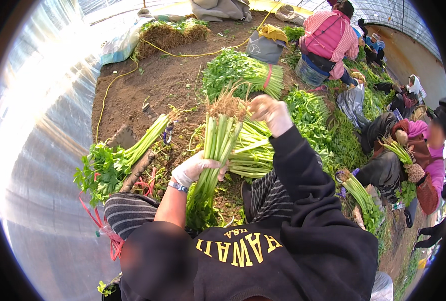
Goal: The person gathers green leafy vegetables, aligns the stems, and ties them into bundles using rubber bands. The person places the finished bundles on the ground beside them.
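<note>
My left hand (198, 168), in a pale glove with a wristwatch behind it, grips a bunch of rooted celery (219, 141). The stalks stand roughly upright, brown roots at the top and leaves hanging by my lap. Beside the roots is my gloved right hand (272, 113), fingers curled and blurred; whether they pinch anything cannot be made out. Behind the bunch lies a pile of loose celery stalks (251, 160). To the left, a smaller rooted bunch (148, 139) rests on a dark support (138, 171), near a purple-and-metal ring (168, 132).
Beyond my hands lies tied celery (241, 73) beside a grey bag (266, 47). A yellow cord (193, 55) crosses the soil. Red twine (114, 240) hangs left, by plastic sheeting (57, 150). Right, a co-worker (414, 158) holds celery; another person (328, 41) bends farther back.
</note>
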The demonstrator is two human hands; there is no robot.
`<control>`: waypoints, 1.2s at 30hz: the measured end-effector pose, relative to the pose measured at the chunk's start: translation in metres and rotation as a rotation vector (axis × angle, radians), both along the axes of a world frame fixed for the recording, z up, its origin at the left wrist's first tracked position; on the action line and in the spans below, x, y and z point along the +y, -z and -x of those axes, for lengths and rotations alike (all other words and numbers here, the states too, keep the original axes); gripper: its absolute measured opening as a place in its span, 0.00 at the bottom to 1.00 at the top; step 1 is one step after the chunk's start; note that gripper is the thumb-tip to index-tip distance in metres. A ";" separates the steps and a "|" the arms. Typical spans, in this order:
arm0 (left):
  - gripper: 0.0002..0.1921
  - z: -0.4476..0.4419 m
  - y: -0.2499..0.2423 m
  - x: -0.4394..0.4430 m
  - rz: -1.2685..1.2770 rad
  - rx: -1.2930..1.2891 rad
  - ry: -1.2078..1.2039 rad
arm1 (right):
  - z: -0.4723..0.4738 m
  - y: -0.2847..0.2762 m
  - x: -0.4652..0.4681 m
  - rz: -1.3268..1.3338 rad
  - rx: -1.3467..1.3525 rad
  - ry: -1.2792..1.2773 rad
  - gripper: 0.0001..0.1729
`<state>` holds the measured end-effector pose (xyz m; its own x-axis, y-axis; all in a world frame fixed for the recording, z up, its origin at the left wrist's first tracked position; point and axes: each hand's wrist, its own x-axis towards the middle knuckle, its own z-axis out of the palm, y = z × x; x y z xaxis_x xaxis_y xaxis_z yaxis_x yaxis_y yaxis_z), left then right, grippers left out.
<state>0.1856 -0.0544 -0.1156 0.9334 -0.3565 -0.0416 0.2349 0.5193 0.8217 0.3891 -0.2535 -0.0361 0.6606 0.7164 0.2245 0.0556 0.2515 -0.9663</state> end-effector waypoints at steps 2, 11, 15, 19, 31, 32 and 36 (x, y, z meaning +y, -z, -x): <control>0.18 0.002 0.003 0.000 -0.002 0.019 -0.051 | 0.003 -0.005 -0.005 0.168 -0.276 0.152 0.28; 0.23 0.006 -0.018 -0.035 0.099 0.096 0.167 | 0.074 -0.014 0.034 -0.016 0.489 -0.471 0.48; 0.22 0.004 -0.010 -0.033 0.119 0.042 0.171 | 0.076 -0.009 0.039 -0.069 0.457 -0.360 0.38; 0.27 -0.003 -0.009 -0.022 -0.383 -0.148 -0.298 | 0.063 0.011 0.039 -0.153 0.371 -0.209 0.29; 0.57 -0.007 -0.022 -0.039 -1.194 -0.489 -0.801 | 0.075 -0.001 0.064 -0.288 0.033 0.005 0.20; 0.56 -0.014 -0.026 -0.044 -1.229 -0.530 -0.985 | 0.079 -0.011 0.071 -0.283 0.017 0.025 0.21; 0.42 -0.041 -0.051 -0.020 -1.141 -0.531 -1.378 | 0.095 -0.057 0.111 -0.373 -0.019 0.015 0.20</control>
<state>0.2270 -0.0745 -0.0648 0.4977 0.5515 0.6694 -0.1832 -0.6876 0.7026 0.2944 -0.1423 0.0212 0.6634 0.5735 0.4807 0.0791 0.5851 -0.8071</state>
